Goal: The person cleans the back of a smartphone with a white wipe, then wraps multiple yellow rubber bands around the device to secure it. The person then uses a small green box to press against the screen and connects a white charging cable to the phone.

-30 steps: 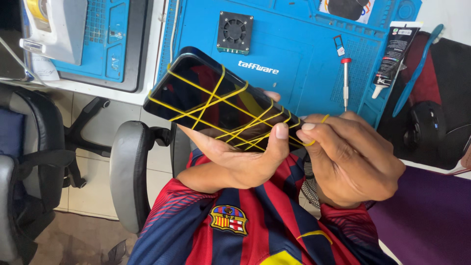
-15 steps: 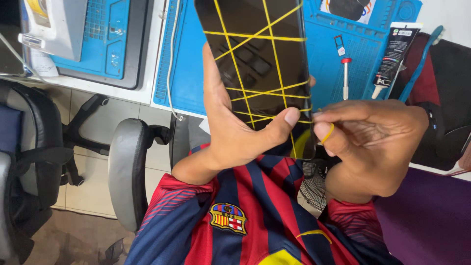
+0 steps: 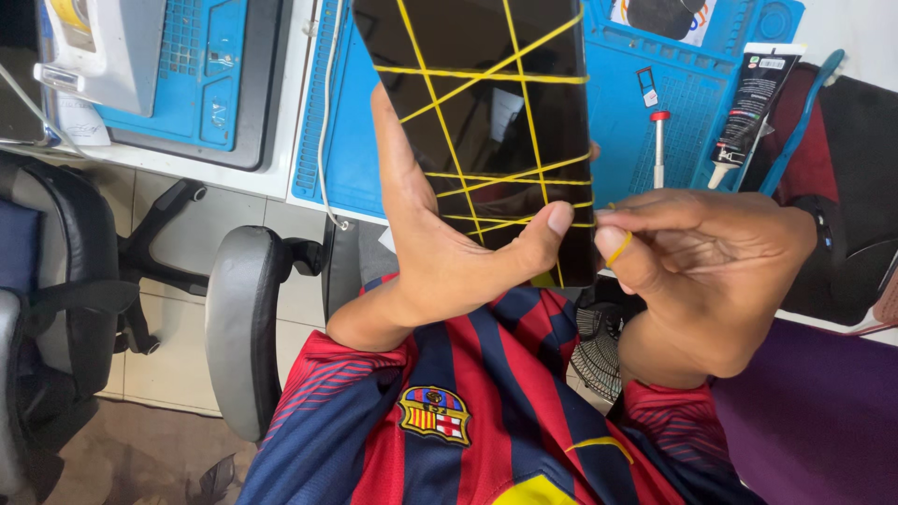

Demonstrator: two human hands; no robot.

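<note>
Tipped the phone [image 3: 486, 131] upright in my left hand [image 3: 449, 262] just now; right hand [image 3: 711, 271] pinches 1 rubber band [image 3: 617, 247], stretching it tight.

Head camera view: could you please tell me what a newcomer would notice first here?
A black phone, criss-crossed with yellow rubber bands, is held up at centre in the left hand. The right hand pinches a band beside its lower right edge. Behind lies a blue work mat.

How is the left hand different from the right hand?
The left hand is spread open around the black phone, thumb pressed on its glass; the right hand is curled, pinching a yellow rubber band. The left hand grips the phone's lower part; the right hand sits beside its edge. Both are bare.
</note>
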